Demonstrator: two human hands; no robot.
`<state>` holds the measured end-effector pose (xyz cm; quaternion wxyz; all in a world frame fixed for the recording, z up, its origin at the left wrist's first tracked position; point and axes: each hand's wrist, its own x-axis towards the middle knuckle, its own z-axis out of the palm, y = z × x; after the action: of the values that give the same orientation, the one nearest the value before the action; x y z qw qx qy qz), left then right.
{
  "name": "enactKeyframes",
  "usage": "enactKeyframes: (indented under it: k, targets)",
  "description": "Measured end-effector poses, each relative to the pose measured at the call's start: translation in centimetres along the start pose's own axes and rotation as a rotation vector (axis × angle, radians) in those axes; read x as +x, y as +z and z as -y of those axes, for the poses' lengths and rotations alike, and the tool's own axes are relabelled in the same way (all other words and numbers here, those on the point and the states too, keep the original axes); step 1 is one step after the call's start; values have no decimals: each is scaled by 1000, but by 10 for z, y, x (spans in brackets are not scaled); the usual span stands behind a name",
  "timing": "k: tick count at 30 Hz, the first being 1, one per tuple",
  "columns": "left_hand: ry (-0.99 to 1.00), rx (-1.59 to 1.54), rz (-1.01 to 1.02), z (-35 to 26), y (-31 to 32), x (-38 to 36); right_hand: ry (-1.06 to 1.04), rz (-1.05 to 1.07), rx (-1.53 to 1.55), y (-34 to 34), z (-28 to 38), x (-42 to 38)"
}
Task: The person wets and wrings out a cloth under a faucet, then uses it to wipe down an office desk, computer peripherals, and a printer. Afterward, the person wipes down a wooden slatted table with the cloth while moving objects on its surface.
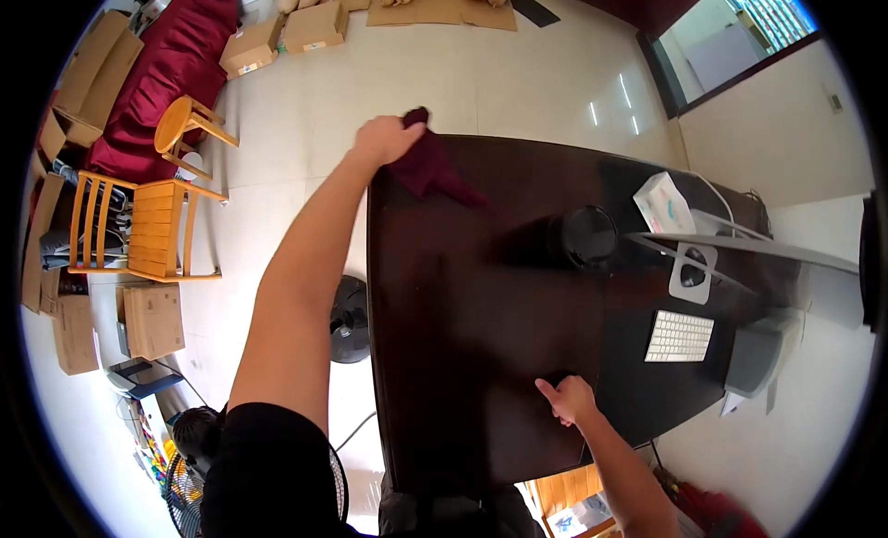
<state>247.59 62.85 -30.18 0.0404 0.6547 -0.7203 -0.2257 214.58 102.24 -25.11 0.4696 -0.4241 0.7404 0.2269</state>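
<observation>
At the far left corner of the dark wooden desk (462,353), my left hand (387,140) is closed on a dark red cloth (425,168). Part of the cloth bunches above the fingers, and the rest trails across the desktop to the right. My left arm stretches forward along the desk's left edge. My right hand (569,399) rests low on the right part of the desk, its fingers curled in and its thumb pointing left. I see nothing in it. A black cylindrical container (589,237) stands on the desk between the cloth and the monitor.
On the desk's right are a tissue box (662,203), a monitor (749,248), and a white keyboard (680,336). A black fan (350,321) is on the floor left of the desk. Further left stand a wooden chair (157,228), a stool (174,124) and cardboard boxes (153,321).
</observation>
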Motion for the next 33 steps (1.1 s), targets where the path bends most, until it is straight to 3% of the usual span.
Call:
enactKeyframes:
  k: [2, 4, 6, 7, 9, 11, 12, 15, 17, 19, 21, 22, 23, 24, 26, 28, 30, 32, 33]
  targets:
    - [-247, -101, -116, 23, 1, -12, -15, 14, 21, -4, 5, -1]
    - [-469, -608, -167, 56, 27, -33, -40, 51, -5, -7, 5, -4]
    - [-457, -1305, -99, 77, 83, -81, -76, 17, -50, -6, 3, -2]
    - [-133, -1159, -88, 54, 86, -115, -77, 25, -30, -7, 3, -5]
    - [-179, -1273, -19, 8, 71, -195, -75, 28, -3, -5, 3, -6]
    - [-655, -1455, 57, 4, 83, -257, -76, 17, -6, -8, 6, -6]
    - [-748, -1396, 67, 16, 102, -282, -101, 2, 10, -6, 4, -9]
    - [-688, -1601, 42, 24, 129, -349, -162, -36, 51, -4, -1, -11]
    - [-684, -1640, 1, 52, 167, -383, -220, -59, 85, 0, -2, -11]
    - [-755, -1686, -5, 46, 166, -423, -269, -110, 98, 4, -11, -11]
    - [-773, -1500, -60, 66, 198, -477, -373, -179, 184, 24, -30, -7]
    - [-672, -1601, 18, 60, 198, -504, -460, -265, 254, 32, -38, -3]
    - [-764, -1443, -6, 23, 176, -532, -612, -522, 268, 51, -48, 4]
    - [-796, -1433, 24, 25, 182, -554, -727, -775, 277, 78, -62, 2]
    - [-735, -1539, -32, 21, 198, -602, -724, -430, 643, 110, -99, -39]
    - [-575, -1579, -169, -22, 198, -629, -745, -536, 586, 164, -148, -62]
    - [-847, -1455, -409, -45, 219, -642, -548, -368, 573, 217, -195, -92]
    - [-1224, -1194, -642, -59, 257, -644, -607, -458, 608, 285, -242, -98]
    - [-1065, -955, -457, -57, 285, -655, -548, -475, 593, 303, -262, -110]
